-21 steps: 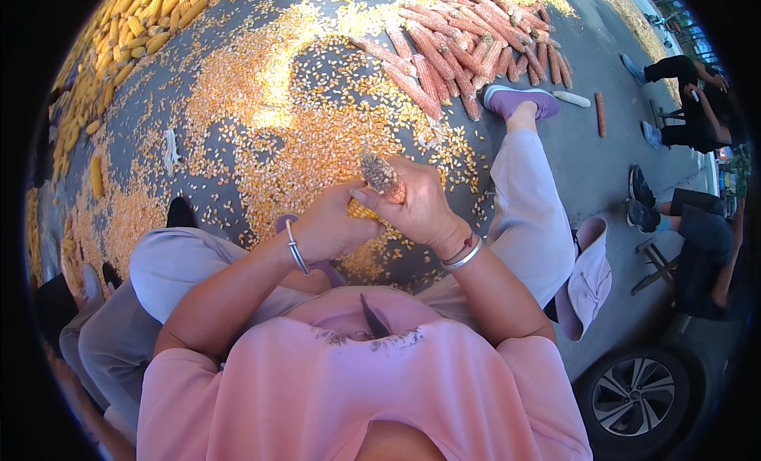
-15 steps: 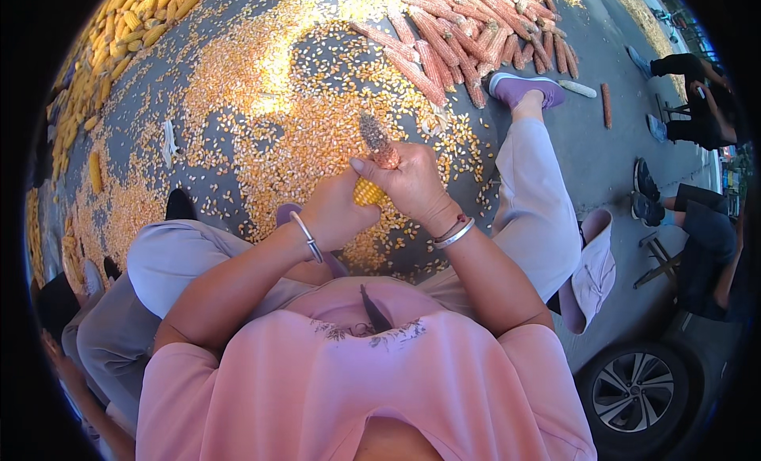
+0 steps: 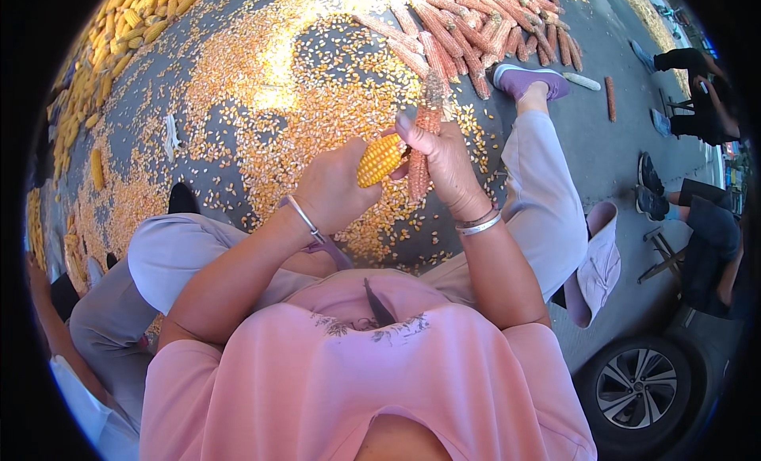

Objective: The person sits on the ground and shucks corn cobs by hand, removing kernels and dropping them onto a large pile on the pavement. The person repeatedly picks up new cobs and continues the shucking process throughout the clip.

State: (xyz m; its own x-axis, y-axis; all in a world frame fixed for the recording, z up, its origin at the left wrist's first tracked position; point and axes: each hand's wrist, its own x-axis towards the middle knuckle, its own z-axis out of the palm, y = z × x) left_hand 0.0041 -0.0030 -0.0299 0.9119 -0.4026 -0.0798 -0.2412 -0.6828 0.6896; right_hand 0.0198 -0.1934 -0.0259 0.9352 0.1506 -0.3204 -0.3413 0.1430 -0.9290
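My left hand (image 3: 337, 183) is closed around a yellow ear of corn (image 3: 382, 160), whose kernel-covered end sticks out to the right of my fist. In my right hand (image 3: 453, 168) is a bare reddish corncob (image 3: 426, 156), held upright between thumb and palm, its greyish tip pointing away from me. Thumb and fingers of that hand come close to the ear; whether they touch it I cannot tell. Beneath both hands, loose corn kernels (image 3: 277, 156) are spread over the grey ground.
Stripped cobs (image 3: 476, 33) are piled at the far right, beside my purple shoe (image 3: 531, 82). Unshelled ears (image 3: 131, 29) are heaped at the far left. Other people sit at both sides, near a stool (image 3: 662, 255) on the right. A car wheel (image 3: 640, 386) stands at the lower right.
My hands have drawn apart, the right one moving right and away with the bare cob. More of the yellow ear now shows in my left hand.
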